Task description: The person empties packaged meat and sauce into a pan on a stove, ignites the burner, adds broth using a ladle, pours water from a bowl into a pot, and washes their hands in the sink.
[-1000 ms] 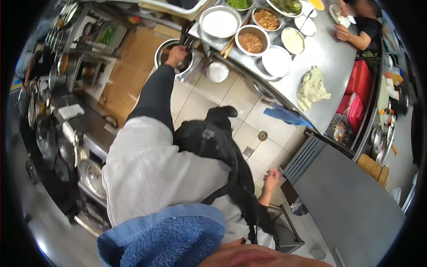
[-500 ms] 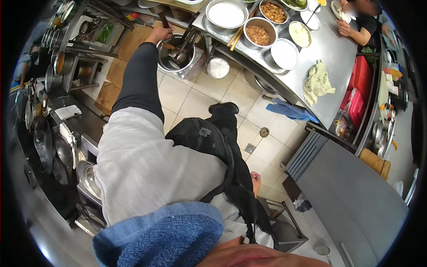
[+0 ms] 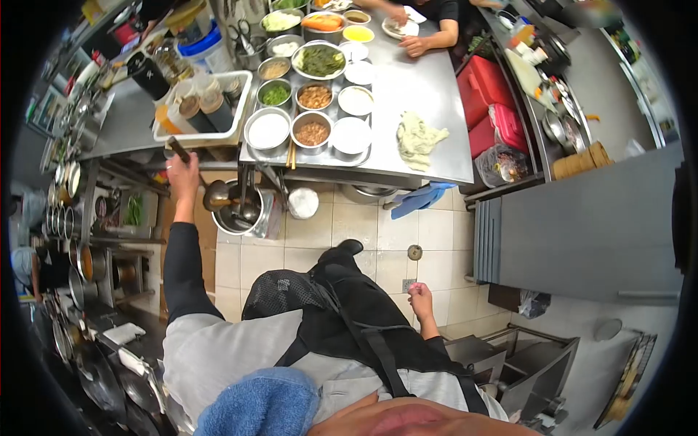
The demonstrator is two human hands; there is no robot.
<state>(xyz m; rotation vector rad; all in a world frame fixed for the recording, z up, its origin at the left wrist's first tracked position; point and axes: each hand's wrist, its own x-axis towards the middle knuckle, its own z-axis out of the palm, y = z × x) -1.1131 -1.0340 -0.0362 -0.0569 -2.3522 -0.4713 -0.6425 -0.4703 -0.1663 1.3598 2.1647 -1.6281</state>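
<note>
My left hand (image 3: 182, 176) is closed around the dark handle of a ladle (image 3: 217, 195). The ladle's bowl hangs over the near-left rim of a low metal pot (image 3: 224, 227). Inside that pot lie other long-handled utensils, whose kinds I cannot make out. On the right, my right hand (image 3: 422, 301) hangs above the tiled floor with its fingers curled in. Some pink shows at the fingertips; what they hold, if anything, is too small to tell.
A steel table (image 3: 429, 87) carries several metal bowls of food and a crumpled cloth (image 3: 419, 139). To its left stands a white tub (image 3: 243, 123) of bottles. A person's hands (image 3: 414, 45) hold a plate at the far side. A grey cabinet door (image 3: 582, 236) stands right.
My body has straightened up from its lean over the pot. The left hand has come up with the ladle, whose lower end was down in the pot. More of the table shows.
</note>
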